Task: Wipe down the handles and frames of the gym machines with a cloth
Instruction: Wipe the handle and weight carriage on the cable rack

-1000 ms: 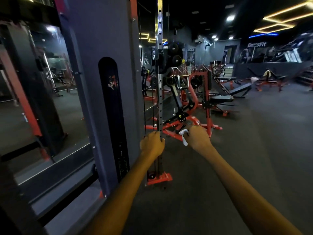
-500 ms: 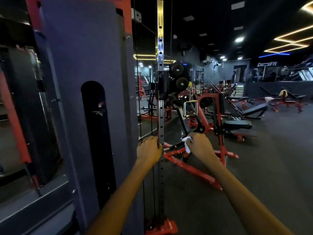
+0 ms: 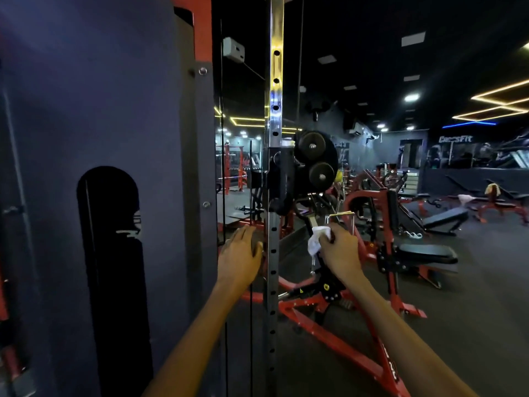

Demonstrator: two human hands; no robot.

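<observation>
Two hands reach forward at centre frame: the left hand (image 3: 242, 255) and the right hand (image 3: 340, 250). One white cloth (image 3: 317, 239) sits in the right hand. Two round black pulley wheels (image 3: 312, 145) are stacked beside one perforated steel upright (image 3: 274, 253).

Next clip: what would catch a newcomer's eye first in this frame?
Dead centre, the shiny holed upright of the cable machine, with two black pulleys just to its right. Below, the left hand lies against the upright, while the right hand grips a white cloth at a hanging handle. Neon ceiling strips glow at upper right.
</observation>
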